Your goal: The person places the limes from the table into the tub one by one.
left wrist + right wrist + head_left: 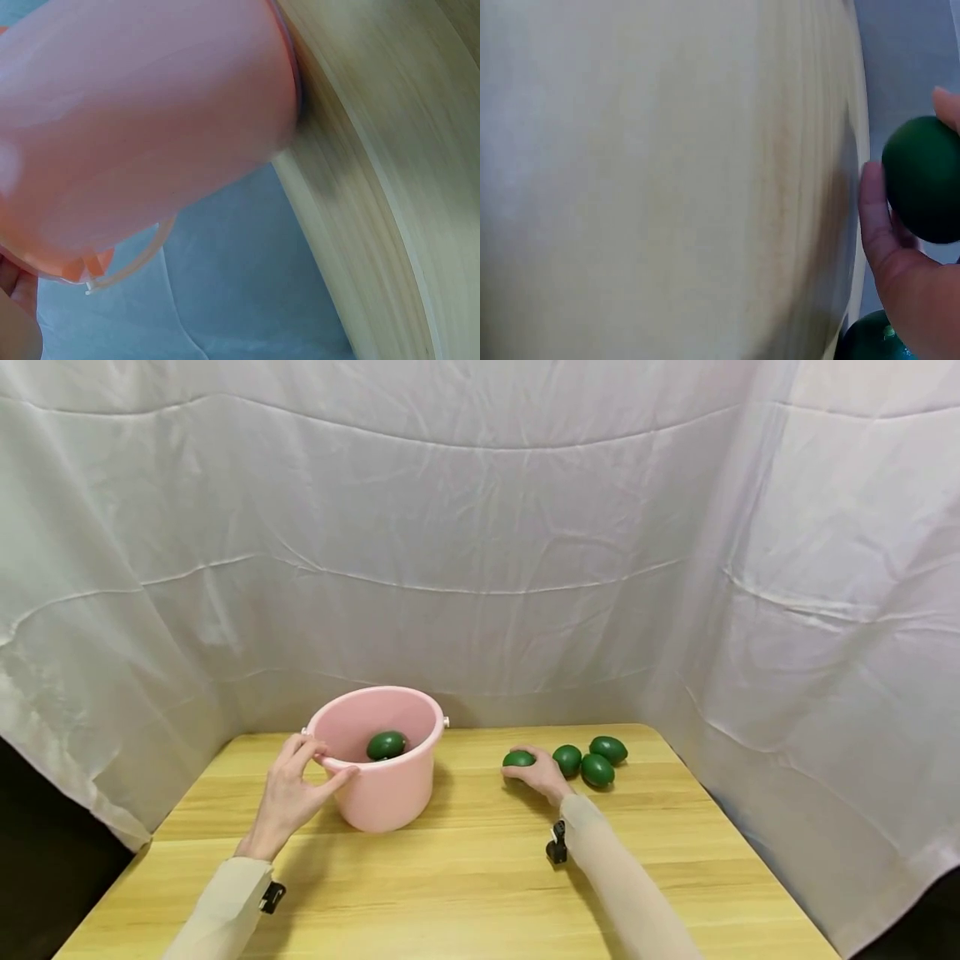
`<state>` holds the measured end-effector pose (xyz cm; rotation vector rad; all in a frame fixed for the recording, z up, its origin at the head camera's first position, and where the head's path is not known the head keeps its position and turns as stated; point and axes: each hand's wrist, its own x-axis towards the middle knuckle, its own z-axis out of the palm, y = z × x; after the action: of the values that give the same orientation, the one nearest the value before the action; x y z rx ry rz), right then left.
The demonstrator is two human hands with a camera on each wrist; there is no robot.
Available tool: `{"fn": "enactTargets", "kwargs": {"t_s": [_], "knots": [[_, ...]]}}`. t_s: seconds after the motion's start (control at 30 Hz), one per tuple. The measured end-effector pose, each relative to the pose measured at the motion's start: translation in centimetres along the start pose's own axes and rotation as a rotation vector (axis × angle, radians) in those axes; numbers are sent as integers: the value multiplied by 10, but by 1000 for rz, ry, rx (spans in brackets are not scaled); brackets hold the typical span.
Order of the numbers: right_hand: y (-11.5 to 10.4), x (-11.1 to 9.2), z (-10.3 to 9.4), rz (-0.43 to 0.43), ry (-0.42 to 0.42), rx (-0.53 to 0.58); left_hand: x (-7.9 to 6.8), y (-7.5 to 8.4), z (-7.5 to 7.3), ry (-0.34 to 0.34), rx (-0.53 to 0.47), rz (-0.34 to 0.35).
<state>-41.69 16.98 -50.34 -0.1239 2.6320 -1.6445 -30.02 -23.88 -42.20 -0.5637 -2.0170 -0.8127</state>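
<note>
In the head view alone, the bucket (382, 760) holds an avocado (386, 745).

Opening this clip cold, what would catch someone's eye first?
The pink bucket at the table's left-centre, with one green fruit inside and the left hand gripping its rim. Next, the right hand curled round another green fruit, beside three more lying loose on the right. White cloth hangs behind and to the sides.
</note>
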Motion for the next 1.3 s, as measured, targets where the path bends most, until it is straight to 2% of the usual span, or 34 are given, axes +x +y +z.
{"fn": "enactTargets", "kwargs": {"t_s": [0.17,0.4,0.6,0.97,1.17,1.3], "knots": [[-1,-3,-2,3,36,42,1,-1,1,18,-1,12],[0,-6,2,10,92,68,1,0,0,-1,3,-2],[-6,-7,8,-23,77,127,3,1,0,5,4,3],[-16,-9,9,-27,80,231,1,1,0,3,15,-1],[-32,-14,7,-61,65,274,1,2,0,-3,19,-15],[-44,-19,7,-93,62,258,0,3,-1,-7,22,-22]]}}
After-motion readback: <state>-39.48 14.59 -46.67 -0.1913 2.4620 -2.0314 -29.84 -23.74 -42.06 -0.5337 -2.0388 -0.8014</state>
